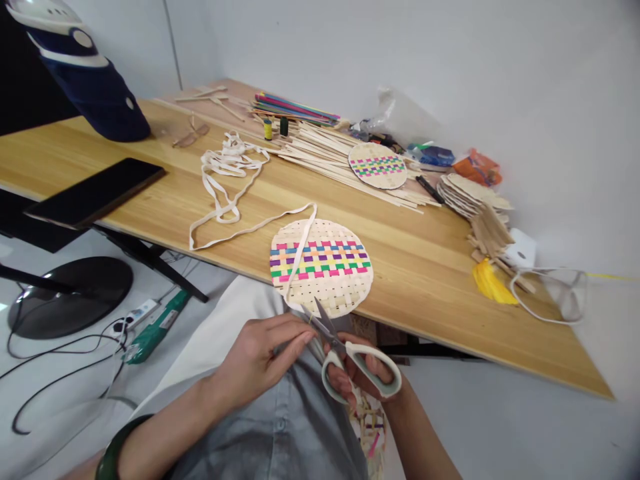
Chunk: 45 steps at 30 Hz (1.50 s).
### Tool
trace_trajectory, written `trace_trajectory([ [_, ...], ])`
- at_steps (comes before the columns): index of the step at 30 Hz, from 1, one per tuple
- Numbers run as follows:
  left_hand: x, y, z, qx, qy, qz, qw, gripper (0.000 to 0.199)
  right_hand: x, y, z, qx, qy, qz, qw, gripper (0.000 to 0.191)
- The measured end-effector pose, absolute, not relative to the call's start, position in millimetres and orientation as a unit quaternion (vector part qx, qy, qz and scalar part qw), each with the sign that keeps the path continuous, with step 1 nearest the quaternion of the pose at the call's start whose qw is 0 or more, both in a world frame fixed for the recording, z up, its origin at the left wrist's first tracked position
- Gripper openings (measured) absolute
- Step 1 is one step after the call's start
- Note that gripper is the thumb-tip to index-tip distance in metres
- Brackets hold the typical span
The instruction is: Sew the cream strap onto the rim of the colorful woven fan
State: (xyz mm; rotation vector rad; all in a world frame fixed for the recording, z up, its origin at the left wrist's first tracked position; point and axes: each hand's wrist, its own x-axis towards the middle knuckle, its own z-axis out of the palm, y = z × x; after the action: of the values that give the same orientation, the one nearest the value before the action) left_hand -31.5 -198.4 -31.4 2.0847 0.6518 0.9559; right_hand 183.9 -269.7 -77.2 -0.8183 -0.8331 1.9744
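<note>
My right hand (367, 373) has its fingers through the handles of white-handled scissors (337, 343), whose blades are apart and point toward the table edge. Close beside the blades, my left hand (273, 350) holds its fingertips pinched together; what lies between them is too small to make out. Just beyond both hands, a round woven bamboo piece (330, 290) with pink, blue, purple, yellow and green strips rests at the table's near edge. A cream fabric tape (253, 230) runs across its face down toward my left fingertips, from a loose heap on the left.
A black tablet (100, 190) lies on the wooden table (425, 260) at left. Further back are pale bamboo strips (325, 160), thread spools (268, 129), another woven disc (377, 165) and stacked round pieces (467, 195). A yellow bundle (493, 283) and white cable (555, 317) are at right.
</note>
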Motion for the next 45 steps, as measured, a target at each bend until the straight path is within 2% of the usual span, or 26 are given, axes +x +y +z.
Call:
trace_trajectory([
  [17,-36.9,-197.9,-32.2,0.829,0.277,0.367,0.318,0.016,162.8,-264.9,-73.6,-0.261,-0.186,0.856,0.407,0.052],
  [28,-36.8,-198.4,-29.8,0.825,0.269,0.373,0.328,0.016,160.5,-262.8,-70.4,-0.254,-0.195,0.85,0.419,0.041],
  [35,-36.2,-203.7,-30.2,0.832,0.249,0.359,0.341,0.016,158.2,-262.0,-65.3,-0.33,-0.212,0.822,0.413,0.049],
  [39,-37.1,-205.8,-32.9,0.824,0.244,0.379,0.344,0.018,163.1,-263.5,-41.2,-0.456,-0.311,0.741,0.381,0.056],
  [41,-37.1,-205.6,-35.1,0.822,0.248,0.383,0.34,0.017,170.0,-263.9,-25.2,-0.524,-0.369,0.683,0.351,0.052],
  [45,-34.0,-203.8,-41.0,0.824,0.253,0.373,0.343,0.015,185.5,-264.1,-2.4,-0.543,-0.431,0.645,0.321,0.053],
])
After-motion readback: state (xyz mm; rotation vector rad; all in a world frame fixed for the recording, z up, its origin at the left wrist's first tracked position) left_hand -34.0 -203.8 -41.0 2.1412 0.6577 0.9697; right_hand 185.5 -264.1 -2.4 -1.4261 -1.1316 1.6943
